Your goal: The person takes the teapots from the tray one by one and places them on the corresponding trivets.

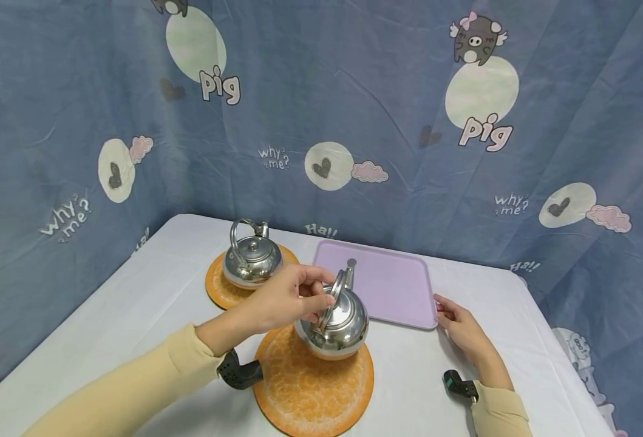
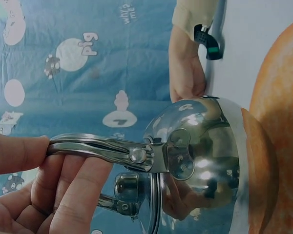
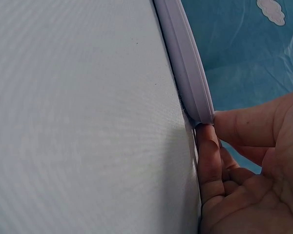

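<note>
My left hand [image 1: 291, 294] grips the raised loop handle of a shiny steel kettle [image 1: 351, 328], thumb on one side and fingers on the other. The kettle's rounded body is close over the far part of a round orange-slice mat [image 1: 316, 394], its spout pointing away toward a flat lilac tray [image 1: 398, 285]. At the tray's near right corner, my right hand [image 1: 463, 331] pinches the rim between thumb and fingers, as the right wrist view also shows. The left wrist view shows the kettle's lid knob [image 2: 126, 186] below the handle.
A second steel kettle [image 1: 258, 270] stands on another orange mat [image 1: 215, 285] at the back left, beyond my left hand. White cloth [image 1: 408, 388] covers the table. A blue printed curtain [image 1: 277, 109] hangs behind it and along the sides.
</note>
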Demonstrator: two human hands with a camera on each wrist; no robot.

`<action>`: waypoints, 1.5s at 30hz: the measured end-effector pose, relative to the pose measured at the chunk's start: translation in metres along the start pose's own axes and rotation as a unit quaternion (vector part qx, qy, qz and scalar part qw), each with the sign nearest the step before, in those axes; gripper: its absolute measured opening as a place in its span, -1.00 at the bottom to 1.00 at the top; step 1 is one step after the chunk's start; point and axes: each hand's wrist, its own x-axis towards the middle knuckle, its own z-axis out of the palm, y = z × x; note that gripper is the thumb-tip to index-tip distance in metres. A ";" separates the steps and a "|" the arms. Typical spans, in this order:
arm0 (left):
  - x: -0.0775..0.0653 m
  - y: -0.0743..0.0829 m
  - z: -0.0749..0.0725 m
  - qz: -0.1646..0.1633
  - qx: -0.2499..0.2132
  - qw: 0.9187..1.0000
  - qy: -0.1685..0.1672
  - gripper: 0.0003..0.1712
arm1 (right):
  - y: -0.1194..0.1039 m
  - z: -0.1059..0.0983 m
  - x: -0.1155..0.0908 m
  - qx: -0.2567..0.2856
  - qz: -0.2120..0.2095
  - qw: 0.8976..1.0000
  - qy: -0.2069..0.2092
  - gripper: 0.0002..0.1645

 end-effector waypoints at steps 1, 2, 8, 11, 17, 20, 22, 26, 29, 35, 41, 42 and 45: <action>-0.002 -0.001 0.000 0.001 0.002 1.000 -0.002 -0.62 | 0.000 0.000 0.000 0.000 0.001 1.000 0.001 -0.32; -0.004 -0.002 0.001 0.003 0.003 1.000 -0.005 -0.62 | 0.001 0.000 0.000 0.000 0.002 1.000 0.000 -0.32; -0.016 -0.009 0.004 0.002 0.000 1.000 -0.020 -0.62 | 0.000 0.000 0.000 0.004 0.004 1.000 -0.001 -0.32; -0.021 -0.010 0.005 0.002 -0.003 1.000 -0.023 -0.60 | 0.000 -0.001 0.000 0.005 0.005 1.000 -0.001 -0.32; -0.030 -0.011 0.006 0.000 0.005 1.000 -0.021 -0.59 | 0.000 -0.001 0.000 0.005 0.005 1.000 -0.001 -0.32; -0.034 -0.010 0.006 -0.001 0.011 1.000 -0.019 -0.59 | 0.000 0.000 0.000 0.004 0.004 1.000 -0.001 -0.32; -0.036 -0.010 0.007 0.001 0.017 1.000 -0.018 -0.60 | 0.000 0.000 0.000 0.004 0.005 1.000 0.000 -0.32; -0.039 -0.010 0.008 0.007 0.024 0.999 -0.019 -0.62 | 0.000 0.000 0.001 0.006 0.008 1.000 -0.001 -0.32; -0.041 -0.011 0.009 0.011 0.029 0.999 -0.021 -0.62 | 0.000 0.000 0.001 0.006 0.008 1.000 -0.001 -0.32; -0.042 -0.011 0.012 0.013 0.039 0.999 -0.023 -0.62 | 0.001 -0.001 0.000 0.008 0.008 1.000 -0.002 -0.32; -0.042 -0.009 0.014 0.009 0.058 0.998 -0.018 -0.63 | 0.000 -0.001 0.000 0.007 0.006 1.000 -0.005 -0.32; -0.042 -0.008 0.015 0.011 0.060 0.998 -0.018 -0.63 | 0.000 -0.001 0.000 0.007 0.006 1.000 -0.005 -0.32; -0.041 -0.007 0.016 0.013 0.075 0.997 -0.018 -0.63 | 0.000 -0.002 0.000 0.004 0.001 1.000 -0.005 -0.32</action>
